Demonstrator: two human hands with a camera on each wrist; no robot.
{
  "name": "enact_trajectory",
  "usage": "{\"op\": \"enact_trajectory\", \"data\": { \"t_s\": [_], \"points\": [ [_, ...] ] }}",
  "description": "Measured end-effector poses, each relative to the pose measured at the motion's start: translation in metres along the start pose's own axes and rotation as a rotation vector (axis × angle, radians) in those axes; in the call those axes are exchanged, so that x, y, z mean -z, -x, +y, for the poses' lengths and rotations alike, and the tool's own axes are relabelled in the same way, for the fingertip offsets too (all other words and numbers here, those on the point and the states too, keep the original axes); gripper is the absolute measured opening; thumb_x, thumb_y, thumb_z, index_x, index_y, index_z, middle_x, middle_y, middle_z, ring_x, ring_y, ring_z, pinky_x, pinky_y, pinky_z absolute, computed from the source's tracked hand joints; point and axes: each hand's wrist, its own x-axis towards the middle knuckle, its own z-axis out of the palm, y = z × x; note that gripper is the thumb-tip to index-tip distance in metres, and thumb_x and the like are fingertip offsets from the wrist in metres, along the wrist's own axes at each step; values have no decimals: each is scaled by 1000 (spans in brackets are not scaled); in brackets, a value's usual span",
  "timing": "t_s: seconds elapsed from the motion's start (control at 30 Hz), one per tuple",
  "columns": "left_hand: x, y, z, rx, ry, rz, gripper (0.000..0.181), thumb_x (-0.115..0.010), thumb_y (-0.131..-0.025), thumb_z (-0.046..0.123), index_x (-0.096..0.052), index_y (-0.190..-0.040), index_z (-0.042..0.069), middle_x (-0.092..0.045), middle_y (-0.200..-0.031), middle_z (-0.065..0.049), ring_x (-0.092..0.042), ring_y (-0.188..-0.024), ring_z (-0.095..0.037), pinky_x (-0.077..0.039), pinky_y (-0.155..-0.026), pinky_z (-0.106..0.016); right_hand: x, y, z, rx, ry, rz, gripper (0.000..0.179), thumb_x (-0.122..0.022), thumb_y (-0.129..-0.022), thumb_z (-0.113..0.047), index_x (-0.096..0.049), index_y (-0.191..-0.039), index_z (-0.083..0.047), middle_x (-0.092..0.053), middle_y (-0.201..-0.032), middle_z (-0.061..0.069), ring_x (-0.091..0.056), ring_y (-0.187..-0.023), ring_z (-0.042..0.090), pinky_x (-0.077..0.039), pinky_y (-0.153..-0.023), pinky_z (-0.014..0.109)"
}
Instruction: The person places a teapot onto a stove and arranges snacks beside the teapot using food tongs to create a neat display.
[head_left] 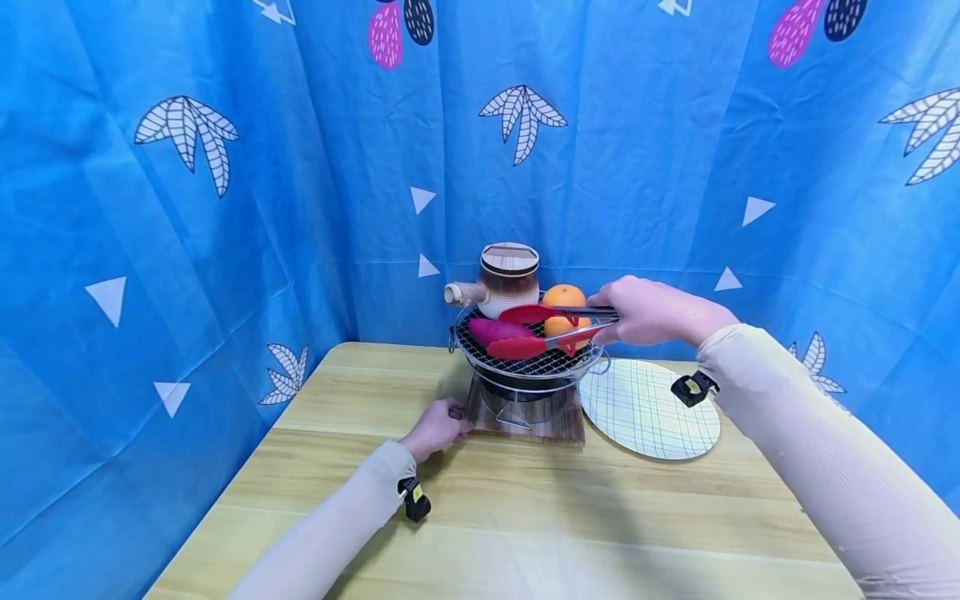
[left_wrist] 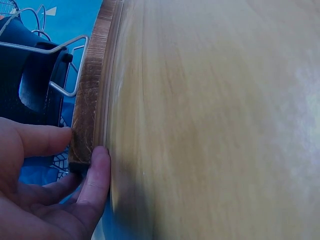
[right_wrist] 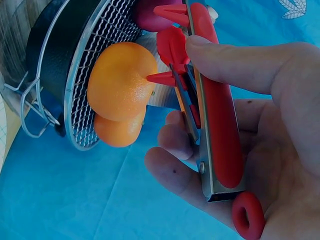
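My right hand (head_left: 651, 310) holds red-and-metal tongs (right_wrist: 220, 120), thumb on one arm and fingers on the other. The spread tips reach over the round grill (head_left: 525, 385), one on either side of a purple sweet potato (head_left: 487, 330). Whether they touch it cannot be told. Two oranges (head_left: 564, 296) lie on the mesh beside the tongs. At the near left corner of the dark wooden board (head_left: 558, 432) under the grill is my left hand (head_left: 437, 429). Its thumb and fingers pinch the board's edge (left_wrist: 82, 125) in the left wrist view.
A brown-and-white pot (head_left: 510, 287) with a wooden lid and side handle stands on the grill's back part. Right of the grill lies a round checked mat (head_left: 660, 412) on the wooden table (head_left: 465, 533). Blue curtains (head_left: 637, 167) hang behind and to the left.
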Motion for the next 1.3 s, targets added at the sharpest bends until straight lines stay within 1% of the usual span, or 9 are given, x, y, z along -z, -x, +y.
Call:
{"op": "enact_trajectory", "data": {
  "t_s": [0.17,0.4,0.57,0.67,0.7,0.9,1.0,1.13,1.3],
  "points": [
    [0,1,1,-6,10,-5,45,-69,-88,3,-53,-128,-11,-67,-109,-20,-69,-80,-20,-61,-77,-32,0,1,0,-4,11,15,55,-78,-89,-30,-63,-135,-3,-69,-98,4,-57,-79,19,-47,-70,34],
    [0,0,1,-4,-17,2,42,-70,-88,4,-56,-126,-8,-68,-106,-17,-67,-79,-18,-60,-76,-31,1,6,2,0,34,38,53,-76,-90,-30,-63,-133,-4,-69,-102,4,-57,-82,20,-48,-73,36],
    [0,1,1,-4,-2,-3,44,-69,-88,3,-54,-127,-10,-68,-109,-20,-69,-80,-19,-61,-77,-32,4,11,6,-19,7,47,57,-76,-90,-31,-61,-136,-1,-70,-107,7,-56,-83,20,-46,-70,34],
    [0,0,1,-6,8,-2,46,-70,-87,1,-54,-128,-11,-68,-110,-21,-70,-81,-20,-62,-77,-33,4,15,10,-18,-10,65,58,-77,-89,-31,-60,-136,0,-69,-107,8,-56,-83,21,-46,-67,34],
    [0,0,1,-5,11,-1,46,-70,-87,1,-54,-128,-11,-68,-110,-21,-70,-81,-20,-62,-78,-33,4,17,12,-15,-13,73,58,-77,-89,-31,-61,-135,0,-70,-107,9,-56,-84,22,-46,-68,34],
    [-1,0,0,-7,8,1,45,-70,-86,1,-55,-127,-11,-68,-108,-21,-70,-79,-20,-62,-76,-33,3,29,25,-13,-25,117,61,-77,-89,-32,-59,-136,2,-68,-123,18,-60,-100,28,-54,-78,40],
    [-1,0,0,-3,5,-2,46,-70,-87,1,-54,-128,-11,-69,-107,-20,-70,-79,-20,-62,-76,-33,3,36,32,-13,-45,131,62,-78,-89,-32,-59,-137,3,-68,-122,18,-59,-97,26,-52,-74,37],
    [0,0,0,3,0,-5,47,-70,-87,2,-54,-129,-10,-69,-108,-19,-69,-80,-20,-61,-76,-33,2,46,41,-19,-71,146,63,-80,-87,-32,-60,-135,3,-69,-117,17,-58,-88,23,-48,-64,32],
    [1,-1,-1,5,-2,-7,46,-70,-88,3,-53,-129,-10,-68,-108,-19,-69,-81,-20,-61,-78,-33,1,61,54,-52,-68,159,67,-80,-86,-34,-58,-137,4,-67,-122,22,-59,-93,24,-47,-64,31]
  ]
}}
